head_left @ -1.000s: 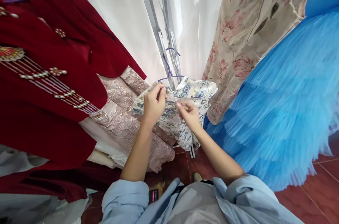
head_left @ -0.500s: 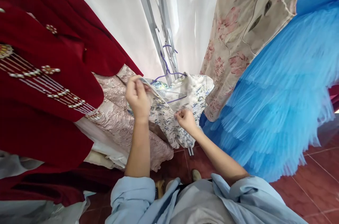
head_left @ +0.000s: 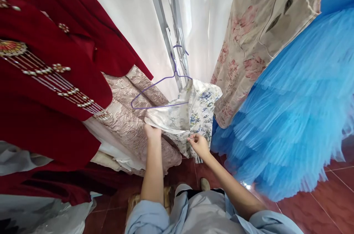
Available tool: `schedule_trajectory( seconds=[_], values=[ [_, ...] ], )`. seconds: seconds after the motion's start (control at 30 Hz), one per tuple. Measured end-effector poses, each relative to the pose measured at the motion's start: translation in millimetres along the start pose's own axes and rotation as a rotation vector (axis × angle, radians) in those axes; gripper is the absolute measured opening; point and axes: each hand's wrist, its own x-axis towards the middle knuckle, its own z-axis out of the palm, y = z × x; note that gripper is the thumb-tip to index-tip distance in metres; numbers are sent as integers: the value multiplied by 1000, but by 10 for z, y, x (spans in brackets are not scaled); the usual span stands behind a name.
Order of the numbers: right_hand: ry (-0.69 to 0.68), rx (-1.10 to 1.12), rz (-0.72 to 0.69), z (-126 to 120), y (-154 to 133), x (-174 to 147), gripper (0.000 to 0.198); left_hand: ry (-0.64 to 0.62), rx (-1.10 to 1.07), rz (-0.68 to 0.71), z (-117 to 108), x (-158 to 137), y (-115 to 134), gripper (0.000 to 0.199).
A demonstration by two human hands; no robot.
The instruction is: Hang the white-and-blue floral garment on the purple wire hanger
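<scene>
A white garment with a blue and yellow floral print [head_left: 203, 107] hangs by one shoulder from the right arm of a purple wire hanger [head_left: 155, 83]. The hanger's left arm is bare, and its hook is on a grey metal stand. My left hand [head_left: 152, 131] is closed on the garment's loose left side, just below the hanger's lower bar; part of its fingers is hidden by cloth. Lower and to the right, my right hand [head_left: 199, 145] pinches the front edge of the garment near its middle.
Grey metal stand [head_left: 166, 20] rises before a white curtain [head_left: 118, 9]. On the left hang a dark red beaded garment [head_left: 55, 116] and a pink brocade one [head_left: 129, 127]. A beige floral dress [head_left: 235, 53] and a blue tulle dress [head_left: 276, 116] fill the right. Red tiles [head_left: 329, 204] lie below.
The garment's left shoulder has come off the hanger's left arm. My left hand has moved down with that side of the cloth, and my right hand has shifted slightly down.
</scene>
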Motion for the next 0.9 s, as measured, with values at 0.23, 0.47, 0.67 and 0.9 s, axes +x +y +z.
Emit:
schedule_trajectory(
  seconds=[0.23,0.47,0.67,0.9],
  values=[
    [-307,233,-379,-164,-410,-94,44,-205,24,148,718,-1083,-91,20],
    [-811,-12,-370,-899,-488,-321,8,-951,542,373,817,-1150,-2,26],
    [-836,-199,-408,-1814,-820,-165,11,-1295,35,-380,693,-1664,-490,39],
    [-209,138,-363,-2618,-988,756,15,-743,54,-461,176,-1592,-182,52]
  ],
)
